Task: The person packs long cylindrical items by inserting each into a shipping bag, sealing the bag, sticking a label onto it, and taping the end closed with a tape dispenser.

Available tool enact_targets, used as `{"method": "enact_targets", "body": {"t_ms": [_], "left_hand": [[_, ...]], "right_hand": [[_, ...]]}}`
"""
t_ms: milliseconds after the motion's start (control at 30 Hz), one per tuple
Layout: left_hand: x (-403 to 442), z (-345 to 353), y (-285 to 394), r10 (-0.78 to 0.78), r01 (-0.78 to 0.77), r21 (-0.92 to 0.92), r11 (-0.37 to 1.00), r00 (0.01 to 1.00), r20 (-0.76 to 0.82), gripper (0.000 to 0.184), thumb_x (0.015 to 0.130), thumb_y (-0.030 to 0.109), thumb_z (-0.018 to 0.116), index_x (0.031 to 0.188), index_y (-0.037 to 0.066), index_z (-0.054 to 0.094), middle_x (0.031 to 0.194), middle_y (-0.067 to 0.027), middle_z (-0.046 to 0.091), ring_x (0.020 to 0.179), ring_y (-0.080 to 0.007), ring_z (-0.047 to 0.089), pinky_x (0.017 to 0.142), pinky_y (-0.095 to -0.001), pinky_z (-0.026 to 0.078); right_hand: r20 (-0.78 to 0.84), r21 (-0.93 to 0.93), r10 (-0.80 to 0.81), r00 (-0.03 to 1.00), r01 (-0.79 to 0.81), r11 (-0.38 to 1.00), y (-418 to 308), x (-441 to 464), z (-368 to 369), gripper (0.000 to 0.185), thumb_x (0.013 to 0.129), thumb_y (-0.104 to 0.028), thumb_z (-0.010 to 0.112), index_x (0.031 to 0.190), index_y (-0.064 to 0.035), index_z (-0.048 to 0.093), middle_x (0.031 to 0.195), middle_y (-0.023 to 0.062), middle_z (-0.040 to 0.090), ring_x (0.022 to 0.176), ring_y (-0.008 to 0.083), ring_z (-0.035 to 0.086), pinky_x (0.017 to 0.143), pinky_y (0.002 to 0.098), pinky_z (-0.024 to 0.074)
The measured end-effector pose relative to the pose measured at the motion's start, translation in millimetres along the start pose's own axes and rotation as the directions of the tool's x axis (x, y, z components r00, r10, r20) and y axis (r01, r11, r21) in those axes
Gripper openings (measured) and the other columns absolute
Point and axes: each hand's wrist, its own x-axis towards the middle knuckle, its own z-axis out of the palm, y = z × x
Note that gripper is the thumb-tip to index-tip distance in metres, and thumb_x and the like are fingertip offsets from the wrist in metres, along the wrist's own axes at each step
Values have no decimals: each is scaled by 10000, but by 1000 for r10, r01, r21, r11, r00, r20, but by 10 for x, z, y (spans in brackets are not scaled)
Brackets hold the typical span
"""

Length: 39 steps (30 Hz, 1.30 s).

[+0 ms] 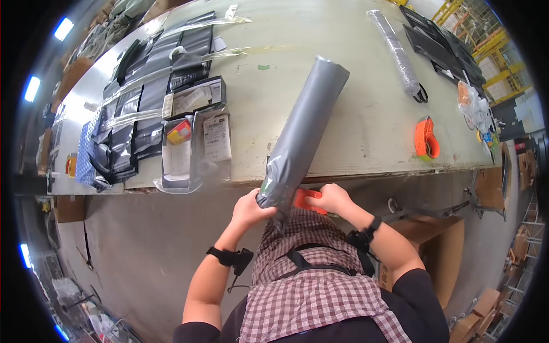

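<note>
A long grey plastic-wrapped package (305,127) lies slantwise over the table's front edge, its near end reaching out toward my body. My left hand (252,207) is closed round that near end, where the wrap is crumpled. Just to the right of it, my right hand (333,200) grips an orange-red tape dispenser (307,200), partly covered by the fingers. The dispenser is close beside the package's end; whether they touch I cannot tell.
Another orange tape dispenser (426,139) stands on the table (354,114) at the right. Beyond it lies a clear-wrapped roll (394,52). Black plastic bags (140,103) and an open box with labels (177,157) occupy the left. A cardboard box (437,254) sits below, right.
</note>
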Motion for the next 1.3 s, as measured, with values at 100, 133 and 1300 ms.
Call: {"method": "enact_targets", "body": {"t_ms": [100, 133, 1300], "left_hand": [[145, 55, -364, 70, -56, -189, 980, 996, 64, 657, 593, 391, 752, 1096, 1, 589, 933, -166, 666, 899, -260, 646, 805, -336, 490], [105, 9, -284, 40, 10, -331, 943, 989, 142, 590, 668, 338, 738, 1113, -11, 572, 974, -105, 651, 914, -193, 611, 834, -310, 466], [1019, -623, 2627, 672, -691, -61, 720, 717, -185, 125, 927, 195, 541, 926, 71, 531, 607, -111, 563, 535, -310, 562, 499, -385, 442]], "right_hand": [[-178, -115, -19, 984, -1, 993, 632, -142, 117, 507, 741, -503, 648, 715, 2, 686, 657, 196, 646, 642, 342, 647, 628, 370, 526], [-116, 218, 68, 991, -42, 975, 669, -369, -212, 462, 764, -458, 647, 716, 0, 685, 645, 190, 645, 620, 316, 650, 599, 352, 523], [-50, 992, -70, 996, 57, 114, 17, -763, -2832, 597, 839, -162, 615, 1372, -84, 358, 1154, 55, 561, 989, 131, 595, 766, 293, 536]]}}
